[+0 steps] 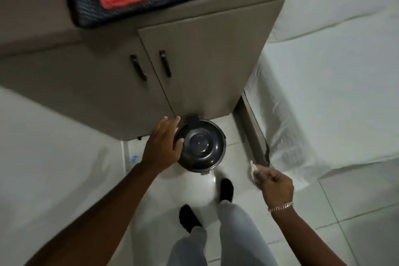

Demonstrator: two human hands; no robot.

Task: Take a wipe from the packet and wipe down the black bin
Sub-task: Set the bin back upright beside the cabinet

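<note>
Round black bin (199,146), lid closed, upright under my left grip (162,146); crumpled white wipe (253,167) pinched in my right grip (275,183).

Gold bracelet (280,207), grey trousers (237,235), black shoes (226,189)

Left hand (163,143) spread wide, right hand (274,185) pinched closed.

You stand on a glossy floor of large pale tiles (356,211) with thin grey grout lines, a soft glare spot showing near your feet. Ahead of you is a taupe laminate cabinet (207,67) with two doors, each carrying a slim black bar handle (165,63). A dark textured tray (151,0) rests on its flat top. White sheeted beds (334,84) flank the cabinet on both sides. The light is dim and even.
</note>
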